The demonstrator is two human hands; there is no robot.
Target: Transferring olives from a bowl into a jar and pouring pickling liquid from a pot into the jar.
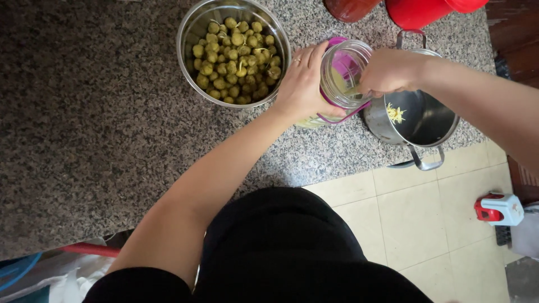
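My left hand (301, 84) grips the side of a clear jar (343, 72) with a purple rim, standing on the speckled granite counter (101, 123). A ring shows on one finger. My right hand (388, 71) is at the jar's mouth with its fingers bunched, reaching into the opening; what it pinches is hidden. Left of the jar a steel bowl (191, 33) is full of small green round fruits (236, 59). To the right stands a steel pot (418, 120) with a few yellow shreds (396, 113) inside.
A red container (424, 10) and a brown lid (348, 8) sit at the counter's far edge. The pot overhangs the counter edge above a tiled floor (415, 224). A red and white object (498, 209) lies on the floor at right.
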